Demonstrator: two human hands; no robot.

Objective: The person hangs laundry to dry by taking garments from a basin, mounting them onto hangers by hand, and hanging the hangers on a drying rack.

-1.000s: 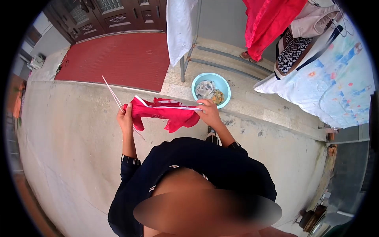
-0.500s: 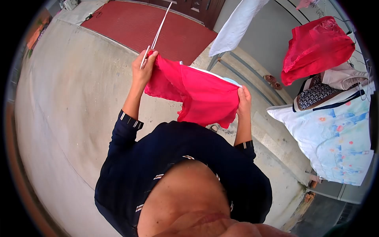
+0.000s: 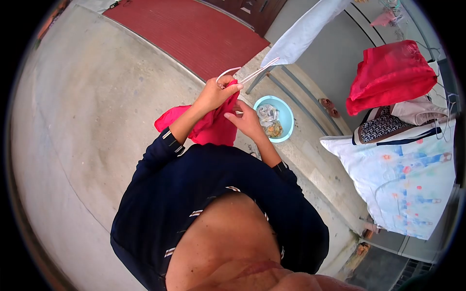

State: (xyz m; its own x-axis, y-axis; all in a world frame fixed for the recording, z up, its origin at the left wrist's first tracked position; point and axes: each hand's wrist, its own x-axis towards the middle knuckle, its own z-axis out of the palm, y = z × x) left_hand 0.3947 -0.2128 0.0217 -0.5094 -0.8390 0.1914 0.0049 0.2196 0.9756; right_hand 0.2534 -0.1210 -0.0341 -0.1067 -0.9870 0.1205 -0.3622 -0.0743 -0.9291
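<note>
My left hand (image 3: 217, 95) is closed around a thin white clothes hanger (image 3: 262, 69) and the gathered edge of a red garment (image 3: 221, 130). The hanger's ends stick out above my fingers. The garment hangs bunched below and to the left, partly behind my left forearm. My right hand (image 3: 248, 120) is at the garment's right edge, thumb and fingers curled at the cloth. A short white piece shows between them; whether it belongs to the hanger I cannot tell.
A light-blue basin (image 3: 286, 116) with wet-looking cloth in it stands beyond my right hand. At right hang another red garment (image 3: 393, 72), a patterned scarf (image 3: 386, 123) and a floral white-blue cloth (image 3: 407, 179). A white cloth (image 3: 301, 36) drapes over a metal rail (image 3: 301, 99). A red mat (image 3: 189, 34) lies ahead.
My hands have come together, the right moving left from the garment's far corner. The spread garment is now bunched and hanging, uncovering the basin. The hanger has swung to point right.
</note>
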